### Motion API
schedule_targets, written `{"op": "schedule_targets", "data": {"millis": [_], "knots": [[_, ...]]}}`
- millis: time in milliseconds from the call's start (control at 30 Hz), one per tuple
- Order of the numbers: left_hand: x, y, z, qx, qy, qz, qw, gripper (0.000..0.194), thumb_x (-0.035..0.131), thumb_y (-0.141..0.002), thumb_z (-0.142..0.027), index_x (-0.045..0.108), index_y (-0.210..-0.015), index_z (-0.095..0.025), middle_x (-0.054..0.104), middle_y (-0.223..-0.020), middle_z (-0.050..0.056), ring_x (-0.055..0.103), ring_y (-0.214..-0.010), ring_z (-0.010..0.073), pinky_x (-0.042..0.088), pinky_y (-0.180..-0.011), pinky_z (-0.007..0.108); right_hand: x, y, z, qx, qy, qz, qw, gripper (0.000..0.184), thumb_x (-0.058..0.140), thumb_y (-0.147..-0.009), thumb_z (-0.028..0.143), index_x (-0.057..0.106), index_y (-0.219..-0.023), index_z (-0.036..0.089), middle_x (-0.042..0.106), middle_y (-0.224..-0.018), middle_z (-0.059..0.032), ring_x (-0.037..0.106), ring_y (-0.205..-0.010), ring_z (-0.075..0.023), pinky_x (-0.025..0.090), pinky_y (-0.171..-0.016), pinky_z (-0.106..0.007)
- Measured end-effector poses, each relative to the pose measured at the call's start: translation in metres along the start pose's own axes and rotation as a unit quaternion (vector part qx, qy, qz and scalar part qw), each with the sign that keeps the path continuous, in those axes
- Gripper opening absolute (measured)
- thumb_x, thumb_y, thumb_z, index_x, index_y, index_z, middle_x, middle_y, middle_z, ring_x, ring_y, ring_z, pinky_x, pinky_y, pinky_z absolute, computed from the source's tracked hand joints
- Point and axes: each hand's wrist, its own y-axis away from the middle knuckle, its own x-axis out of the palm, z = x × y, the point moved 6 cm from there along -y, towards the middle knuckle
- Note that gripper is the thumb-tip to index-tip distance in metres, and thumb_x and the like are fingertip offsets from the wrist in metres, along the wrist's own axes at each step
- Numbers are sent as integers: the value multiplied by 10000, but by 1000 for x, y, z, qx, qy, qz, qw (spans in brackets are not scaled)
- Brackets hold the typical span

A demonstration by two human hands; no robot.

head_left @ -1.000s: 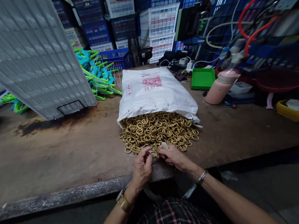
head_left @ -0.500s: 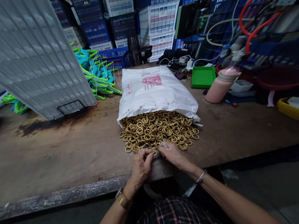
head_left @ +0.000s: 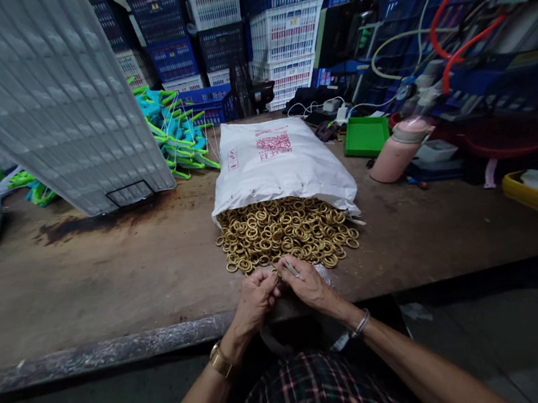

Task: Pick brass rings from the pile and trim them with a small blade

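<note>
Gold-coloured rings (head_left: 283, 229) spill in a heap from the mouth of a white woven sack (head_left: 278, 166) lying on its side. At the near edge of the heap, my left hand (head_left: 257, 294) pinches one gold ring (head_left: 275, 272), which the fingers mostly cover. Close against it, my right hand (head_left: 311, 286) is closed round a slim grey tool (head_left: 291, 269), whose exact kind I cannot make out. The fingertips of both hands meet at the ring, just above the front of the wooden table (head_left: 124, 284).
A tall translucent ribbed plastic panel (head_left: 57, 105) leans at the left, beside green and turquoise plastic pieces (head_left: 178, 134). On the right stand a green tray (head_left: 365, 136), a pink bottle (head_left: 398, 152) and a yellow basket (head_left: 536, 195). Stacked crates (head_left: 285, 37) line the back.
My right hand has moved slightly left, bringing its fingertips and the grey tool against the ring in my left hand. The ring is now more hidden. The heap and sack have stayed put.
</note>
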Motion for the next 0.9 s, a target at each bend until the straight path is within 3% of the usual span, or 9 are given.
{"op": "schedule_targets", "data": {"millis": [267, 533, 767, 900], "knots": [[11, 9, 1, -18, 158, 76, 984, 315, 620, -696, -442, 531, -752, -145, 478, -602, -42, 285, -385, 13, 155, -367, 164, 3, 0, -3, 63, -126, 15, 990, 213, 396, -815, 339, 505, -719, 183, 458, -553, 52, 418, -523, -86, 363, -536, -198], [8, 10, -4, 27, 27, 13, 999, 325, 581, -717, -472, 510, -727, -155, 537, -582, -21, 337, -392, 34, 219, -383, 171, 0, -1, 4, 34, -69, -2, 997, 227, 440, -792, 365, 521, -701, 173, 496, -646, 36, 445, -627, -95, 372, -625, -210], [10, 15, -13, 39, 12, 4, 999, 332, 590, -703, -480, 513, -678, -157, 494, -511, -42, 322, -390, 41, 216, -394, 182, -1, -4, 0, 43, -63, -5, 997, 256, 400, -802, 351, 506, -644, 181, 472, -579, 42, 424, -572, -95, 352, -562, -202], [8, 14, -12, 35, 6, 4, 999, 336, 579, -707, -489, 509, -686, -160, 461, -491, -52, 301, -387, 44, 197, -389, 189, -7, -3, -4, 45, 20, -40, 998, 256, 368, -812, 332, 483, -633, 190, 470, -565, 35, 408, -543, -99, 326, -534, -204]]}}
